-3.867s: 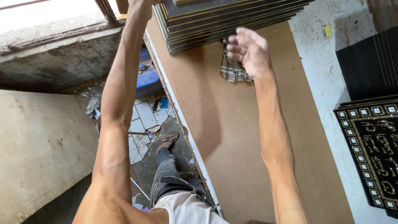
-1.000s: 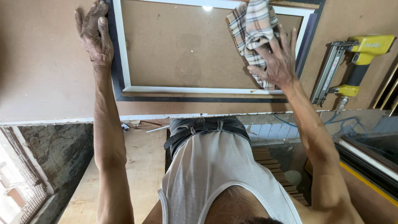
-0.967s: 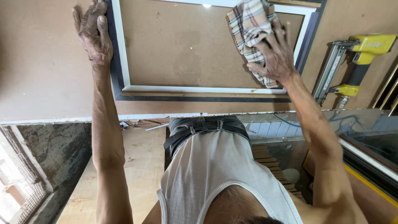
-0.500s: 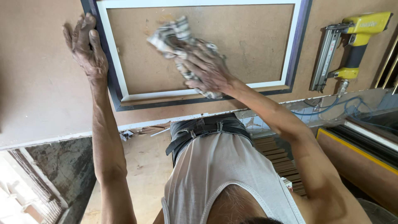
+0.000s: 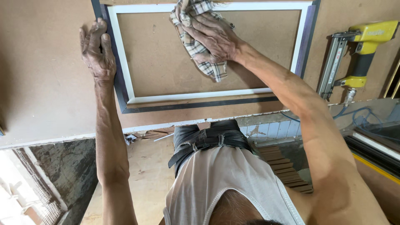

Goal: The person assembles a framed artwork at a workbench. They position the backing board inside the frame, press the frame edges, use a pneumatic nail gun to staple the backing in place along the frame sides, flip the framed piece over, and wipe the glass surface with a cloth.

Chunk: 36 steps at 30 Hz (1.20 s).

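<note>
Item: picture frame (image 5: 125, 89), lying back-up at the upper centre of the picture on the brown desk (image 5: 46, 83); the left hand (image 5: 98, 52) is pressing flat on its left rail, grip apart, while the right hand (image 5: 210, 35) is bunching a checked cloth (image 5: 204, 62), grip clamped on it, against the backing board. Risk: the frame's lower rail is sitting near the desk edge, so a hard wipe toward the lower picture is likely to slide it off. Open room is lying at the left; a yellow nail gun (image 5: 354, 58) is crowding the upper right.

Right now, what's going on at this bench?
A person leans over a brown workbench. The right hand presses a checked cloth onto the backing board inside a picture frame that lies flat. The left hand rests on the frame's left edge. A yellow nail gun lies to the right, untouched.
</note>
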### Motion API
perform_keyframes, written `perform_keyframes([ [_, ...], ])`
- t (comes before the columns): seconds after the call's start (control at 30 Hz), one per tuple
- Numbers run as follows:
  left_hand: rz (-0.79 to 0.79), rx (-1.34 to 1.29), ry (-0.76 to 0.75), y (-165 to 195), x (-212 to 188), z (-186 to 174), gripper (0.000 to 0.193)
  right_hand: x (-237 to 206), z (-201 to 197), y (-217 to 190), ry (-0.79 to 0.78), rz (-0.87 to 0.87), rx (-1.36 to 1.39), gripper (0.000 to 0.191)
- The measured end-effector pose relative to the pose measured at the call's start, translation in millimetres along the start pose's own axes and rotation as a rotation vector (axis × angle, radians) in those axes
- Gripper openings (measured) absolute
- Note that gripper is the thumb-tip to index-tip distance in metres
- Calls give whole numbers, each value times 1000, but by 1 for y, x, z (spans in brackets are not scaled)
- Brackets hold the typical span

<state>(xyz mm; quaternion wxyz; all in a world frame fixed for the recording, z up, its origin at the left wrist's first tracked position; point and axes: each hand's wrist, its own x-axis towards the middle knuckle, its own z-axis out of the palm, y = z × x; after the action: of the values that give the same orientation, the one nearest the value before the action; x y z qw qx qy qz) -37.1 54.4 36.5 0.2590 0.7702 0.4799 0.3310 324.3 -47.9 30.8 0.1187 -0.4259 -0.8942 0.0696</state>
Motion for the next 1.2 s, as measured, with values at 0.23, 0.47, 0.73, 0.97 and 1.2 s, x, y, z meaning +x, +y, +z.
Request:
perform_keyframes([
  [0.23,7,87,73,13,3,-4,43,-135,-85,37,-107,264,0,84],
  [0.47,45,-3,38,23,6,-3,48,-51,-20,11,65,87,24,90],
  [0.73,-38,389,61,57,9,2,33,-111,-30,-65,90,95,269,66],
  [0.97,366,360,-295,165,-32,177,55,-219,-49,-60,199,565,346,49],
  [1.2,296,519,-237,184,-28,246,70,-209,-35,-69,246,646,426,53],
])
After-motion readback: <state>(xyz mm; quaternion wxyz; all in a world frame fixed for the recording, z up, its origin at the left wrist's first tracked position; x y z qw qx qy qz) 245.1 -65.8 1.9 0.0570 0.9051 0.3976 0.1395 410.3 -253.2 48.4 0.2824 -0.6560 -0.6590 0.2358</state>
